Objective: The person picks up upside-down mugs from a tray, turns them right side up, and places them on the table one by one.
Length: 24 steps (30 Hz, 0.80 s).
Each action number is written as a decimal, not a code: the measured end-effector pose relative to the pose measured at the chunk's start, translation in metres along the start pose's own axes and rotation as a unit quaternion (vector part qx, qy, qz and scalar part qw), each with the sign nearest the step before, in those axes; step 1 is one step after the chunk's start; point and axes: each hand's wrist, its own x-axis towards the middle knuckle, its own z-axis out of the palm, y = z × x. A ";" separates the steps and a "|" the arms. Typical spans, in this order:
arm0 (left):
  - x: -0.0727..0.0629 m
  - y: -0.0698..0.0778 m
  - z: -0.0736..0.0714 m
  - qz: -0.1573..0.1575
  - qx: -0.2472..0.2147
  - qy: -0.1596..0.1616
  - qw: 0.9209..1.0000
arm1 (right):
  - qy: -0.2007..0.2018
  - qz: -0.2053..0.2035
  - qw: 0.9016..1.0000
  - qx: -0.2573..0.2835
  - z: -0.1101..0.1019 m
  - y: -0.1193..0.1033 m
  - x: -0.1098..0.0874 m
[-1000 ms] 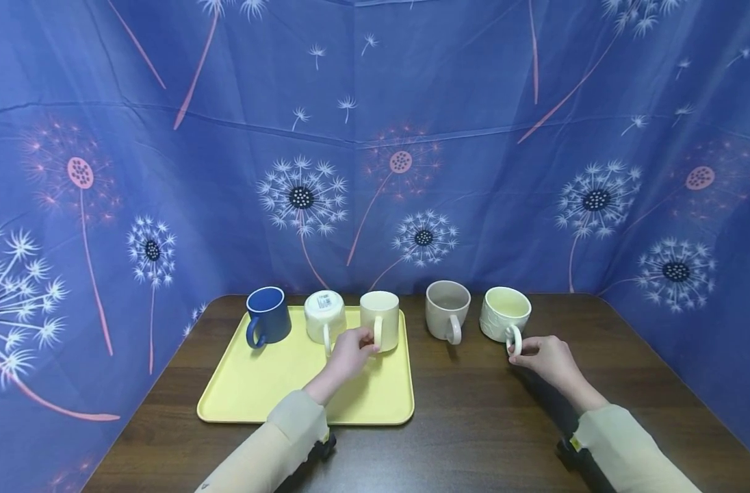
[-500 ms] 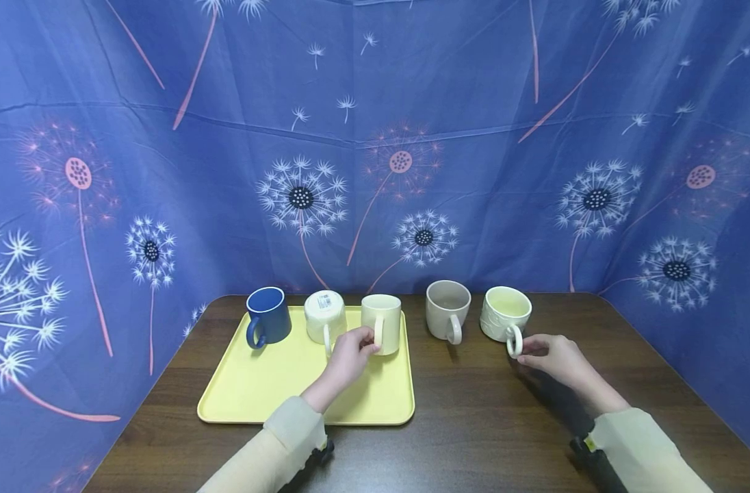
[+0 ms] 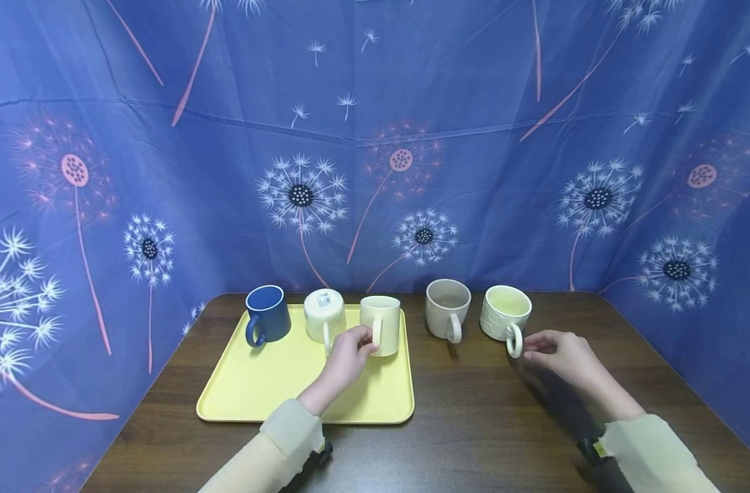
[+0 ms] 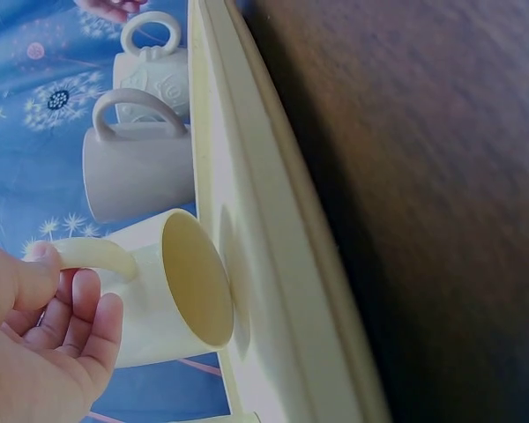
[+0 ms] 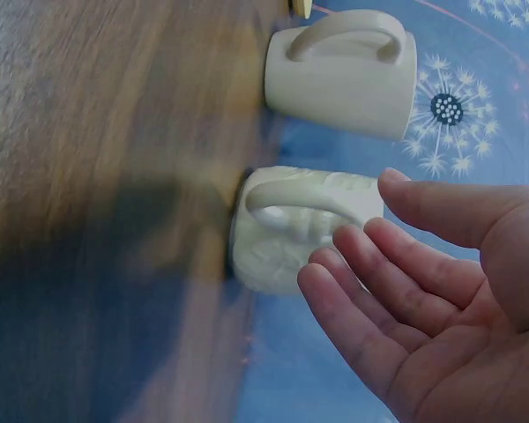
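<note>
My left hand (image 3: 349,352) pinches the handle of a cream mug (image 4: 150,264) between thumb and fingers. That mug is upside down and tilted, its mouth facing down close over the yellow tray (image 3: 258,394). Beside it on the tray stand an upside-down white mug (image 3: 325,316), a label on its base, and an upright dark blue mug (image 3: 269,315). To the right of the tray, my right hand (image 3: 562,356) has its fingers loosely extended, just beside the handle of an upright pale mug (image 3: 504,313) with a raised pattern. Nothing is in its grasp.
Between the tray and the patterned mug, an upright grey mug (image 3: 447,311) stands on the dark wooden table (image 3: 473,424). A blue dandelion-print cloth (image 3: 375,226) hangs behind and along both sides of the table.
My right hand has let go of the patterned mug's handle and drawn back slightly to the right. My left hand still holds the cream mug, which has dipped a little toward the tray.
</note>
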 end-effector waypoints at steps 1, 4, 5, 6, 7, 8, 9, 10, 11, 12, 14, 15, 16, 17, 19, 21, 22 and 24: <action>0.000 0.000 0.000 0.001 0.002 0.002 1.000 | 0.004 -0.005 1.000 -0.001 0.000 -0.002 0.000; -0.001 0.002 0.000 0.000 0.007 0.005 1.000 | 0.014 -0.014 1.000 0.003 0.000 -0.008 -0.001; -0.002 0.002 -0.001 -0.001 0.008 0.005 1.000 | 0.017 -0.017 1.000 0.004 0.000 -0.010 -0.001; -0.002 0.003 -0.001 -0.003 0.008 0.005 1.000 | 0.020 -0.018 1.000 0.006 0.000 -0.013 -0.001; -0.003 0.003 -0.001 -0.004 0.010 0.004 1.000 | 0.023 -0.021 0.999 0.007 0.000 -0.015 -0.002; -0.003 0.004 -0.002 -0.008 0.008 0.002 1.000 | 0.025 -0.023 0.999 0.008 -0.001 -0.018 -0.002; -0.004 0.005 -0.002 -0.010 0.008 0.000 1.000 | 0.028 -0.027 0.999 0.008 -0.001 -0.021 -0.002; -0.004 0.006 -0.003 -0.012 0.006 -0.001 1.000 | 0.031 -0.030 0.999 0.006 -0.001 -0.023 -0.002; -0.005 0.007 -0.003 -0.013 0.006 -0.002 1.000 | 0.033 -0.034 0.999 0.007 -0.001 -0.026 -0.002; -0.005 0.008 -0.004 -0.015 0.006 -0.004 1.000 | 0.035 -0.037 0.999 0.008 -0.002 -0.029 -0.002; -0.006 0.009 -0.004 -0.017 0.008 -0.003 1.000 | 0.040 -0.041 0.998 0.011 -0.002 -0.036 -0.002; -0.006 0.010 -0.004 -0.017 0.010 -0.003 1.000 | 0.042 -0.042 0.998 0.013 -0.002 -0.039 -0.002; -0.006 0.010 -0.005 -0.017 0.012 -0.001 1.000 | 0.045 -0.044 0.998 0.015 -0.002 -0.043 -0.003; -0.006 0.011 -0.005 -0.016 0.016 0.000 1.000 | 0.049 -0.047 0.998 0.019 -0.002 -0.046 -0.004; -0.007 0.011 -0.005 -0.017 0.022 0.003 1.000 | 0.058 -0.055 0.997 0.023 -0.002 -0.054 -0.005; -0.007 0.012 -0.006 -0.021 0.024 0.006 0.999 | 0.066 -0.066 0.995 0.028 -0.001 -0.061 -0.007; -0.007 0.013 -0.006 -0.023 0.024 0.007 0.999 | 0.072 -0.074 0.994 0.032 -0.001 -0.064 -0.007; -0.008 0.014 -0.007 -0.028 0.023 0.009 0.999 | 0.083 -0.088 0.992 0.039 0.001 -0.071 -0.009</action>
